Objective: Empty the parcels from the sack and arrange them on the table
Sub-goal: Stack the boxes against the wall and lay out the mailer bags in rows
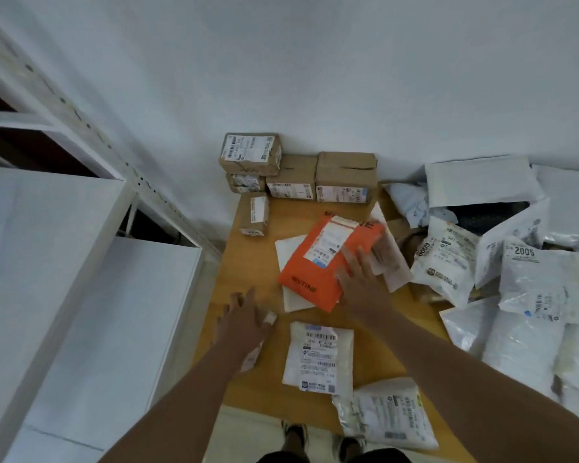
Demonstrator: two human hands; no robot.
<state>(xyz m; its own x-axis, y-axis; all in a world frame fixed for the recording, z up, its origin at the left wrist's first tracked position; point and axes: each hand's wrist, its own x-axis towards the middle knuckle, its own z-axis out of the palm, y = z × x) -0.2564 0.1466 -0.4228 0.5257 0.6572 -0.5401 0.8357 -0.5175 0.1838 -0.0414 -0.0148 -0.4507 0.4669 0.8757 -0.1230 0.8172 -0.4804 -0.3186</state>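
The right hand (361, 279) lies on the orange parcel (325, 262) at mid-bench. Its fingers are straight and spread, pressing the parcel's right edge; the grip is not closed around anything. The orange parcel rests tilted on a flat white mailer (290, 248), with a pale mailer (393, 259) just beside it on the right, partly under the fingers.

The left hand (244, 319) hovers with its fingers spread over the wooden bench (248, 272), left of the orange parcel and apart from it; whether it touches the surface cannot be told.

Cardboard boxes (345, 175) stand along the far edge. A labelled white parcel (318, 355) lies near the front. White parcels (532, 279) are heaped to the right.
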